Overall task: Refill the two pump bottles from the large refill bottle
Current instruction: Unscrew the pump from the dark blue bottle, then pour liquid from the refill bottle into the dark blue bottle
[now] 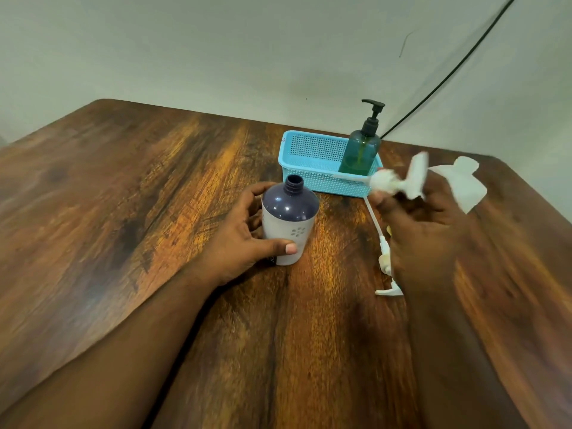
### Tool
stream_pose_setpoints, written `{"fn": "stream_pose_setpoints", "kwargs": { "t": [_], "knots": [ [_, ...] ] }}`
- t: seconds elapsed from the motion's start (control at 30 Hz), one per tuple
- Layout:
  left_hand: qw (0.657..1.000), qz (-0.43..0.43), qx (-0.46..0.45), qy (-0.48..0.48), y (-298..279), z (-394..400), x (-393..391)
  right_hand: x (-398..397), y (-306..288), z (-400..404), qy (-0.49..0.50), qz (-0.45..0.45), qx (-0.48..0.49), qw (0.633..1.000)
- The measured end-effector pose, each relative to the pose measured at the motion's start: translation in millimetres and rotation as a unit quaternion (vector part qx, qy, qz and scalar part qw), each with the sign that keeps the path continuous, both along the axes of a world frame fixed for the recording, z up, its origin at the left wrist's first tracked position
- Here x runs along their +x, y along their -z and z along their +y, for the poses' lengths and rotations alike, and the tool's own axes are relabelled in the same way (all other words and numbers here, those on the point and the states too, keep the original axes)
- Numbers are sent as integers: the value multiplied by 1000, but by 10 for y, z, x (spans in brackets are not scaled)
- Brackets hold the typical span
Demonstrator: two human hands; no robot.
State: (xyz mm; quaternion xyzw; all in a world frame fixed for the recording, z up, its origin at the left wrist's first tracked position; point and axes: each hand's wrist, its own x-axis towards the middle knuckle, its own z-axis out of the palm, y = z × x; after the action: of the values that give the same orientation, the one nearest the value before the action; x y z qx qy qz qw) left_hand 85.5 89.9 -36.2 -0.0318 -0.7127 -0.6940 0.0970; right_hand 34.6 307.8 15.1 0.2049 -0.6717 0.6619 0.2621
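A white pump head [385, 264] lies on the desk [123, 212], lower right. At centre the left hand [244, 233] wraps its grip round the uncapped navy-and-white bottle [289, 222], presumably steadying it for refilling. The blurred right hand [424, 230] pinches another white pump [393, 181]; behind, a teal pump bottle [360, 150] stands in the blue basket [309, 156].

- Open bottle [289, 221]: dark navy shoulder, white label with grey flower mark.
- Basket [312, 168] behind it: light blue, perforated mesh.
- Pump bottle [360, 150] in basket: translucent teal, black pump.
- Table [123, 212]: streaked brown wood grain.
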Motion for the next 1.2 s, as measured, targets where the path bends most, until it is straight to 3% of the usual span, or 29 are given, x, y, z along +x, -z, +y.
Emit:
{"fn": "stream_pose_setpoints", "kwargs": {
  "t": [0.1,0.3,0.47,0.63,0.73,0.83,1.03,1.1,1.2],
  "knots": [
    [1000,0,3,-18,14,-17,-18,-21,279,-54,-43,38,194,979],
    [999,-1,-27,-33,50,-28,-33,-96,488,-6,-142,87,442,881],
    [999,0,-41,-35,73,-42,-35,-50,445,-65,-185,87,537,818],
    [999,-2,-40,-24,70,-50,-32,-18,421,-81,-194,83,543,813],
    [999,-2,-37,-26,68,-55,-31,-2,399,-41,-196,59,517,831],
    [999,0,-38,-24,73,-22,-49,9,370,62,-180,7,425,887],
    [999,10,-49,-14,105,32,-72,154,223,266,11,-38,194,980],
    [999,11,-49,-13,95,38,-72,180,232,337,65,-96,50,992],
    [999,13,-44,-16,99,48,-72,152,300,468,117,-168,-135,969]
  ]
}}
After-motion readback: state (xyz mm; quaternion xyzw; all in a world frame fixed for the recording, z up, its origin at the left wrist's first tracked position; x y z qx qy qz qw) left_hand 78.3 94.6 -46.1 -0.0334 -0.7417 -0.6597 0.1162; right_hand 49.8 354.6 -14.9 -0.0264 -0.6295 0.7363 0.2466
